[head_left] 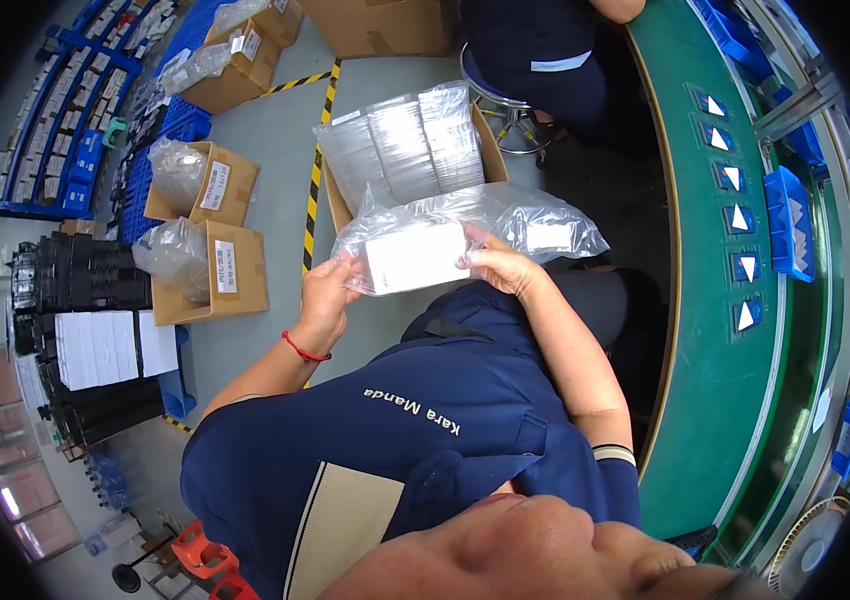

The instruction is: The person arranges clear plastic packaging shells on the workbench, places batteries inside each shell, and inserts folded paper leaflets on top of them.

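Note:
In front of my waist I hold a clear plastic bag (445,207) with both hands. A white flat rectangular piece (415,258) shows at its near side; I cannot tell whether it lies inside or under the film. My left hand (326,298), with a red cord at the wrist, pinches the bag's left edge. My right hand (503,266) grips the bag by the white piece's right end. The bag's loose end (560,232) spreads to the right. Just beyond stands an open carton (492,150) holding stacked clear plastic trays (400,140).
A green workbench (695,400) runs along the right, with a row of small blue devices (741,219) and a blue bin (788,222). A person (535,60) sits on a stool (505,100) ahead. Bag-lined cartons (245,270) and black-yellow floor tape (313,210) lie left.

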Demonstrator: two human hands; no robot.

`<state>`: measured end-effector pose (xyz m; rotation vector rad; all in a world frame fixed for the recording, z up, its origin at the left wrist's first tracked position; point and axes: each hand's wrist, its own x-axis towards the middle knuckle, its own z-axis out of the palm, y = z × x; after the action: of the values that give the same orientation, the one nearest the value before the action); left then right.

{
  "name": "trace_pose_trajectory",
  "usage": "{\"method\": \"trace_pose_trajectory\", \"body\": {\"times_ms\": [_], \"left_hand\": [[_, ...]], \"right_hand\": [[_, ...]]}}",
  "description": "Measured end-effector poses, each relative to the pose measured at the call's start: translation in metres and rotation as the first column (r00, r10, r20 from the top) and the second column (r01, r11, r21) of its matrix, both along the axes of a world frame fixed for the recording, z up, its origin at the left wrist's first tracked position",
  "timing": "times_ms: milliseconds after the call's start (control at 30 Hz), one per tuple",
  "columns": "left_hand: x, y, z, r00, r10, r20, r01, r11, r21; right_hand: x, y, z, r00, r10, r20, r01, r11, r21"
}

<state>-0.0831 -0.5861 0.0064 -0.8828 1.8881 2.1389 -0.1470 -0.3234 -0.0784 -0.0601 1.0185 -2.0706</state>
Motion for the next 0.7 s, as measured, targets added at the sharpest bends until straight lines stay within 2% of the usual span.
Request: {"method": "trace_pose_trajectory", "body": {"times_ms": [33,100,233,300,433,500,567,633,700], "left_hand": [[-0.001,0.002,0.002,1.0,-0.002,-0.001,0.002,1.0,0.004],[0.0,0.006,0.006,1.0,-0.018,-0.011,0.019,0.996,0.089],[-0.001,0.0,-0.002,0.996,-0.087,-0.032,0.09,0.988,0.125],[0.0,0.002,-0.006,0.994,-0.109,0.007,0.105,0.975,0.196],[-0.011,0.004,-0.008,0.992,-0.111,0.062,0.098,0.978,0.185],[-0.02,0.0,-0.012,0.992,-0.104,0.069,0.092,0.984,0.153],[-0.022,0.002,-0.01,0.995,-0.091,0.048,0.084,0.988,0.128],[-0.023,0.006,-0.014,0.996,-0.082,0.028,0.079,0.992,0.094],[-0.022,0.006,-0.017,0.996,-0.082,0.02,0.08,0.992,0.097]], "right_hand": [[-0.001,0.0,-0.003,1.0,-0.002,-0.001,0.002,1.0,0.004],[-0.002,-0.005,0.014,0.999,0.032,-0.03,-0.025,0.978,0.206],[-0.006,-0.01,0.035,0.991,0.135,0.015,-0.132,0.933,0.335],[-0.002,-0.014,0.028,0.998,0.057,0.018,-0.06,0.945,0.323],[0.008,-0.006,0.014,0.999,0.016,0.044,-0.028,0.957,0.289],[0.015,-0.001,0.018,0.985,-0.097,-0.14,0.139,0.932,0.334],[0.017,0.01,0.019,0.986,-0.118,-0.121,0.155,0.917,0.367],[0.02,0.018,0.002,0.974,-0.122,-0.192,0.213,0.785,0.581],[0.021,0.025,-0.025,0.965,-0.181,-0.188,0.252,0.839,0.482]]}}
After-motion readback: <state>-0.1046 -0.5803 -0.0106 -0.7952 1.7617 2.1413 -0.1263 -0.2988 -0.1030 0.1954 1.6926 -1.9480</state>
